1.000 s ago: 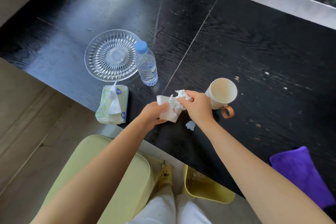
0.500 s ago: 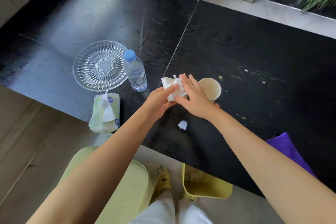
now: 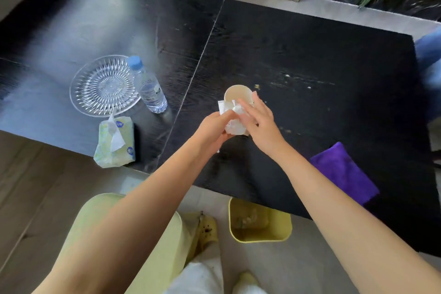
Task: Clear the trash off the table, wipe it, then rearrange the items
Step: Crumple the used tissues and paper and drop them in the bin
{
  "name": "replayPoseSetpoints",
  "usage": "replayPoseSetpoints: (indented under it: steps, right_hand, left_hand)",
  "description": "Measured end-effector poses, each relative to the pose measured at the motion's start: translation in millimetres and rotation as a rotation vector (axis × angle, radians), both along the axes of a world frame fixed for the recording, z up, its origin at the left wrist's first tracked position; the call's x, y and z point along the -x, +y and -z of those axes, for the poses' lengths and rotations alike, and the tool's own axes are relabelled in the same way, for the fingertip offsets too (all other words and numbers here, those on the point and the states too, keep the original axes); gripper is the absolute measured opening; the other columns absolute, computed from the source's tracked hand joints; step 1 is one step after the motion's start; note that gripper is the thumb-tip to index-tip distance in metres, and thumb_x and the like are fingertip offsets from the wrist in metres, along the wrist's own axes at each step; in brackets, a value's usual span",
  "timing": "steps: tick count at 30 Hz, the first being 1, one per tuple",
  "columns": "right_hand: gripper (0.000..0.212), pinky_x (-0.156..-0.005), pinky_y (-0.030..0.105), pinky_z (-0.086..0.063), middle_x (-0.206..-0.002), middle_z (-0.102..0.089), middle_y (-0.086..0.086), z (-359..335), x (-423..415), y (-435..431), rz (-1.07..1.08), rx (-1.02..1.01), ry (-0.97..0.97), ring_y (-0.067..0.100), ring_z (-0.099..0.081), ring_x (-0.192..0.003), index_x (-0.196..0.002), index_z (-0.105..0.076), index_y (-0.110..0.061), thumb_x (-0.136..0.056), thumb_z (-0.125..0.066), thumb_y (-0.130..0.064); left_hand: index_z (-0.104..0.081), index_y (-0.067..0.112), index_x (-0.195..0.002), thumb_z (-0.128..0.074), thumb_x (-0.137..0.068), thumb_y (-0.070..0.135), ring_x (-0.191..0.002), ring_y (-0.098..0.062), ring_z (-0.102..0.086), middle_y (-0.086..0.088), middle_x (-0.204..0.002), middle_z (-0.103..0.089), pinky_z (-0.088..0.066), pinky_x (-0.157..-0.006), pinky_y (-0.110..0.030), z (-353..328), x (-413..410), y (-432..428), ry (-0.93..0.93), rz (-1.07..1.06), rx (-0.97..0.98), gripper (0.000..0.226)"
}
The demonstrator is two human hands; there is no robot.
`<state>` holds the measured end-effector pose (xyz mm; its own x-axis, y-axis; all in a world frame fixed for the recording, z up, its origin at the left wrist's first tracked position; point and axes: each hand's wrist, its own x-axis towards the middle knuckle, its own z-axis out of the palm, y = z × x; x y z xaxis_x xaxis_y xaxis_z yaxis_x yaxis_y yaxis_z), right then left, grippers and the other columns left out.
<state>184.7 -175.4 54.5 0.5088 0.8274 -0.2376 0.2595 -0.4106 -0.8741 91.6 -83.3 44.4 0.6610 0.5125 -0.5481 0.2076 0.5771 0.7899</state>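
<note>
A wad of crumpled white paper (image 3: 232,125) is held between both hands above the black table (image 3: 310,55). My left hand (image 3: 211,127) grips it from the left. My right hand (image 3: 261,122) presses on it from the right with fingers stretched out. Just behind the wad stands a cream mug (image 3: 237,94), partly covered by my right fingers. A tiny white scrap (image 3: 217,150) peeks out beside my left wrist. Pale crumbs (image 3: 286,76) are scattered on the right half of the table.
At the left sit a clear glass plate (image 3: 102,86), a water bottle (image 3: 149,88) and a tissue pack (image 3: 114,142) by the near edge. A purple cloth (image 3: 341,172) lies at the near right. A yellow bin (image 3: 259,223) stands on the floor under the edge.
Both hands carried the paper wad away from me, up against the mug. My right hand went from pinching the paper to lying flat on it. The loose scrap is now mostly hidden by my left wrist.
</note>
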Motion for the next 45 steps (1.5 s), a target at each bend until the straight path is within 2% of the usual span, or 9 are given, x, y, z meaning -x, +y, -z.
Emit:
replayPoseSetpoints:
  steps: [3, 8, 18, 22, 25, 29, 34, 37, 45]
  right_hand:
    - [0.073, -0.117, 0.042, -0.026, -0.161, -0.011, -0.005, 15, 5, -42, 0.166, -0.018, 0.108, 0.018, -0.016, -0.146, -0.150, -0.019, -0.031, -0.089, -0.057, -0.045]
    - [0.051, -0.097, 0.032, -0.050, -0.124, -0.063, 0.003, 32, 1, -116, 0.301, -0.028, 0.609, 0.014, -0.063, -0.108, -0.133, -0.050, -0.012, -0.087, -0.065, -0.029]
    - [0.063, -0.097, 0.046, -0.051, -0.115, -0.068, 0.001, 78, 4, -206, 0.360, -0.008, 0.644, 0.022, -0.065, -0.108, -0.121, -0.059, -0.021, -0.064, -0.079, -0.037]
    - [0.034, -0.095, 0.041, -0.052, -0.107, -0.068, 0.005, 103, 11, -231, 0.515, -0.101, 0.851, 0.022, -0.065, -0.100, -0.119, -0.058, -0.012, -0.086, -0.064, -0.006]
    - [0.028, -0.090, 0.038, -0.053, -0.105, -0.069, 0.005, 129, 17, -251, 0.603, -0.149, 0.973, 0.021, -0.066, -0.098, -0.108, -0.062, -0.016, -0.085, -0.062, 0.000]
    - [0.031, -0.088, 0.035, -0.052, -0.104, -0.069, 0.005, 177, 36, -276, 0.592, -0.080, 1.058, 0.020, -0.065, -0.099, -0.110, -0.060, -0.014, -0.086, -0.058, 0.005]
    - [0.047, -0.081, 0.034, -0.056, -0.121, -0.063, 0.006, 259, 47, -288, 0.663, 0.282, 0.880, 0.023, -0.062, -0.107, -0.122, -0.057, -0.016, -0.078, -0.073, -0.014]
    - [0.043, -0.060, 0.024, -0.046, -0.116, -0.062, 0.007, 296, 35, -281, 0.697, 0.470, 0.666, 0.022, -0.059, -0.096, -0.119, -0.056, -0.010, -0.078, -0.072, -0.017]
    - [0.046, -0.070, 0.028, -0.046, -0.120, -0.062, 0.014, 386, 31, -248, 0.384, 0.674, 0.089, 0.030, -0.061, -0.102, -0.118, -0.054, -0.007, -0.080, -0.068, -0.029]
  left_hand:
    - [-0.065, 0.007, -0.108, -0.051, -0.083, 0.007, -0.098, -0.020, -0.068, -0.011, -0.107, -0.072, -0.056, -0.084, -0.032, 3, 2, -43, -0.063, 0.015, -0.006, 0.029]
    - [-0.062, 0.011, -0.112, -0.047, -0.089, 0.005, -0.100, -0.020, -0.063, -0.012, -0.111, -0.067, -0.050, -0.089, -0.032, 17, 6, -116, -0.120, 0.044, -0.008, 0.029]
    - [-0.058, 0.018, -0.118, -0.053, -0.092, 0.023, -0.107, -0.018, -0.060, -0.003, -0.116, -0.065, -0.049, -0.085, -0.025, 52, 17, -214, 0.082, 0.097, -0.059, 0.027]
    - [-0.058, 0.022, -0.114, -0.058, -0.090, 0.027, -0.106, -0.019, -0.062, -0.003, -0.116, -0.064, -0.050, -0.078, -0.021, 61, 14, -223, 0.188, 0.261, -0.101, 0.024]
    - [-0.048, 0.024, -0.130, -0.066, -0.084, 0.032, -0.117, -0.015, -0.050, 0.001, -0.128, -0.052, -0.046, -0.089, -0.025, 73, 4, -214, 0.273, 0.228, -0.322, 0.050]
    - [-0.041, 0.023, -0.140, -0.055, -0.091, 0.032, -0.138, -0.018, -0.034, 0.000, -0.148, -0.041, -0.029, -0.115, -0.039, 104, -11, -179, 0.374, 0.331, -1.020, 0.052]
    - [-0.013, 0.031, -0.150, -0.027, -0.097, 0.047, -0.149, -0.021, 0.000, 0.002, -0.161, -0.007, 0.000, -0.121, -0.045, 166, -14, -163, 0.719, 0.733, -1.453, 0.056]
    - [-0.012, 0.031, -0.150, -0.020, -0.097, 0.051, -0.149, -0.020, -0.001, 0.001, -0.161, -0.008, 0.001, -0.120, -0.045, 183, -9, -162, 0.711, 0.684, -1.572, 0.057]
    - [-0.016, 0.030, -0.150, -0.014, -0.096, 0.052, -0.149, -0.022, -0.008, 0.000, -0.160, -0.014, -0.003, -0.120, -0.047, 198, -7, -163, 0.683, 0.575, -1.707, 0.058]
